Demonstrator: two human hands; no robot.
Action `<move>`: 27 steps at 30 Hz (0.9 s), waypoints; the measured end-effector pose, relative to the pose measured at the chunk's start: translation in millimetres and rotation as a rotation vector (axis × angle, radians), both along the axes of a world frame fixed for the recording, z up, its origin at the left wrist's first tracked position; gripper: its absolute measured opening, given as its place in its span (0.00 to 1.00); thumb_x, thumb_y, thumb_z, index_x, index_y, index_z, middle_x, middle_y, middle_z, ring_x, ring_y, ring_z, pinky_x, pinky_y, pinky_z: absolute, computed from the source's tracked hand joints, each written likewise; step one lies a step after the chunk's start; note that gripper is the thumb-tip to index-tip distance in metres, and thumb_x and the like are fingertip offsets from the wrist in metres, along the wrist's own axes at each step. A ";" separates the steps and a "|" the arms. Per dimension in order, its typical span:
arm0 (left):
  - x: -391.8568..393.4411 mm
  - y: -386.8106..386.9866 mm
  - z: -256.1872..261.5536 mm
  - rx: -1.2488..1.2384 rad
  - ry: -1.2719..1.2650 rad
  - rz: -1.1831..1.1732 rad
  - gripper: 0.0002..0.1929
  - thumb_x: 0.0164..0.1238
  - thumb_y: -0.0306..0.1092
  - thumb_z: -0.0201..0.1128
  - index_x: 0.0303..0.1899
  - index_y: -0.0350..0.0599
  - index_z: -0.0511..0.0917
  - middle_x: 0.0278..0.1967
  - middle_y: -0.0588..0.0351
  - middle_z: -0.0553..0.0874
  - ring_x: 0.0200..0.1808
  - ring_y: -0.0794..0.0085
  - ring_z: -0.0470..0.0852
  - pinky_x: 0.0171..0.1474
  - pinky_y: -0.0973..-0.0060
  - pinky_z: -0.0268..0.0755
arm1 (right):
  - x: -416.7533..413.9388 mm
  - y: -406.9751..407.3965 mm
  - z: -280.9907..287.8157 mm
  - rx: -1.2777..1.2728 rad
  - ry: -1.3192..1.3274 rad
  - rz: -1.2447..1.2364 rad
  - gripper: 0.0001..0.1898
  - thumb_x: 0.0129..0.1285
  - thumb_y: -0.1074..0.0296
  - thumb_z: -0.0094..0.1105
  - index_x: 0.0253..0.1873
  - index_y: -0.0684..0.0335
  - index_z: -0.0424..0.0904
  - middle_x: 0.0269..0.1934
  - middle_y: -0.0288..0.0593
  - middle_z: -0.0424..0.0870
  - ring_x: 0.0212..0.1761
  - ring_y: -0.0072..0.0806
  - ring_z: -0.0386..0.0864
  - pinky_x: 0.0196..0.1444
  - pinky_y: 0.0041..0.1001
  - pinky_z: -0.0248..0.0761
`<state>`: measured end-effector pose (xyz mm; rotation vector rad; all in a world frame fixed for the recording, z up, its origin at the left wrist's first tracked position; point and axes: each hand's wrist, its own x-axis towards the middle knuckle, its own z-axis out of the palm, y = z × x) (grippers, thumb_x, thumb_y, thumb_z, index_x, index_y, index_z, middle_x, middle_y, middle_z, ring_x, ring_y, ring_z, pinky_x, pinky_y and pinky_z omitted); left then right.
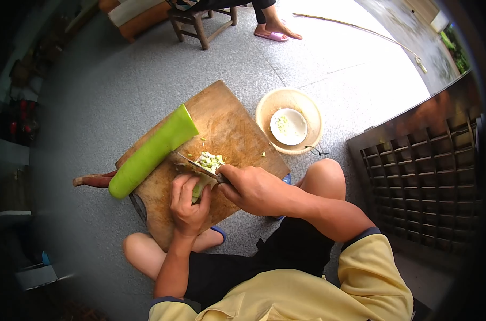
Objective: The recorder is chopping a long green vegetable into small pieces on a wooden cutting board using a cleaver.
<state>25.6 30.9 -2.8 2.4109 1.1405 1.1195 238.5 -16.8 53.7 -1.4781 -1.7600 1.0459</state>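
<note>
My right hand [253,188] grips a knife [195,163], its blade slanting across a wooden chopping board [231,120]. Against the near side of the blade, my left hand [191,204] holds a pale green piece of vegetable [201,187] with curled fingers. Beyond the blade lies a small heap of chopped pale green and white bits [211,161], with a few stray bits around it. A long light-green gourd [152,154], cut at its far end, rests along the board's left side. The knife's cutting edge is partly hidden by my left fingers.
Right of the board, a round basket [260,120] on the grey floor [106,92] holds a white bowl [297,134] with some chopped bits. A lattice wooden panel [419,176] stands at the right. Another person's feet [277,30] and a wooden stool [199,24] are ahead.
</note>
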 end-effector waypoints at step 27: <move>-10.7 -2.4 -9.2 0.034 0.162 -0.047 0.16 0.60 0.24 0.79 0.50 0.36 0.89 0.51 0.37 0.89 0.53 0.37 0.88 0.60 0.50 0.81 | -6.6 -33.1 6.5 0.017 -0.122 0.079 0.13 0.78 0.66 0.60 0.58 0.64 0.69 0.34 0.61 0.87 0.33 0.64 0.87 0.33 0.57 0.79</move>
